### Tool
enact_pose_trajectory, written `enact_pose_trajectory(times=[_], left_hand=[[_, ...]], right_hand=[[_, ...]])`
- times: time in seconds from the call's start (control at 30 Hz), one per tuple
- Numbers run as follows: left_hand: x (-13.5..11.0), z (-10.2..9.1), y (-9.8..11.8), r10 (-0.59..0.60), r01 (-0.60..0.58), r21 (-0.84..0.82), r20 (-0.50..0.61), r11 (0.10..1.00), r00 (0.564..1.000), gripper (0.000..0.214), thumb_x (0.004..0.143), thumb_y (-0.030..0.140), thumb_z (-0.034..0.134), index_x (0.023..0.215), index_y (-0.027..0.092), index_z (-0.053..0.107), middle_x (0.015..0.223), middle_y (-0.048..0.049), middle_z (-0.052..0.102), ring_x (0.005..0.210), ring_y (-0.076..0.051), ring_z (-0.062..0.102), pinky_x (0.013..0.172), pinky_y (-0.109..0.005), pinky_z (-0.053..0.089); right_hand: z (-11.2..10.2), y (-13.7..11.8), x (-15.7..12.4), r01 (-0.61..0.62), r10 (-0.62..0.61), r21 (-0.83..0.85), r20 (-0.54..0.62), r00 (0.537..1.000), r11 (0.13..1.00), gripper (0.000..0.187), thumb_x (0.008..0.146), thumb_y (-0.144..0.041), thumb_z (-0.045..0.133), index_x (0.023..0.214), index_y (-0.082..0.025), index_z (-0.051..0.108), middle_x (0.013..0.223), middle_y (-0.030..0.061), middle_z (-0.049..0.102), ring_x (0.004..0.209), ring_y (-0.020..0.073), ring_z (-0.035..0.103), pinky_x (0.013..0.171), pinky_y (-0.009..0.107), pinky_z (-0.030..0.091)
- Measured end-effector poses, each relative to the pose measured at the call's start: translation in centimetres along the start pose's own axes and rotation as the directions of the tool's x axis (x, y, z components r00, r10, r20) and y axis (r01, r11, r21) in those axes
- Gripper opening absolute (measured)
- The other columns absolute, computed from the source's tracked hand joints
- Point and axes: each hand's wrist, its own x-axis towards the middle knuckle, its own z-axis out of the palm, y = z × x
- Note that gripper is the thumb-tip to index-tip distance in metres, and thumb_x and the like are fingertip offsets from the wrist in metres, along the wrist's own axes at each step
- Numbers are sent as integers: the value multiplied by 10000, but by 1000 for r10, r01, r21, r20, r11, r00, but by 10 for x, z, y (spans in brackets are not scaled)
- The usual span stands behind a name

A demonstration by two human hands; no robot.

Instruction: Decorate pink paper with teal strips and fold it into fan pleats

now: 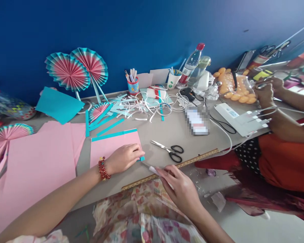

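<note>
1. At a cluttered table (158, 130), the left hand (124, 157) lies over the right side of a pink sheet (114, 145), fingers bunched at the edge; whether they pinch the paper or only press it, one cannot tell
2. The right hand (181, 185) grips a slim white-handled tool (153, 169), apparently a knife, its thin tip close to a blue strip (142, 158) at the sheet's lower right corner
3. The sheet lies flat near the table's front edge, a second blue band (114, 134) running along its far side
4. Careful work here would seem to call for firm, even pressure on the paper, the tip kept low along the blue edge, and left fingertips well back from the blade's path
5. Black-handled scissors (171, 150) lie just to the right, clear of the sheet, while paper fans (71, 77) stand beyond
6. At far right, a co-worker's hands (264, 92) are near a bag of orange items (235, 87)
</note>
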Motion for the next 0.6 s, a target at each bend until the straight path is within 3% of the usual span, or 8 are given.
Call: enact_pose_trajectory(times=[0.27, 0.6], left_hand=[[4, 3, -1, -46, 45, -26, -48, 999, 998, 263, 1020, 284, 410, 1081, 202, 653, 924, -36, 595, 818, -143, 596, 719, -251, 458], [2, 3, -3, -28, 22, -89, -73, 996, 997, 297, 982, 169, 399, 1101, 207, 669, 966, -50, 615, 862, -149, 604, 760, -257, 482]], right_hand=[[-1, -9, 3, -8, 8, -29, 8, 1000, 1000, 417, 953, -175, 450, 1329, -286, 594, 969, 61, 598, 807, 149, 606, 724, 248, 511], [3, -14, 7, -79, 79, -74, -10, 997, 994, 356, 984, -224, 423, 1271, -246, 632, 924, 63, 591, 775, 150, 598, 680, 241, 492]])
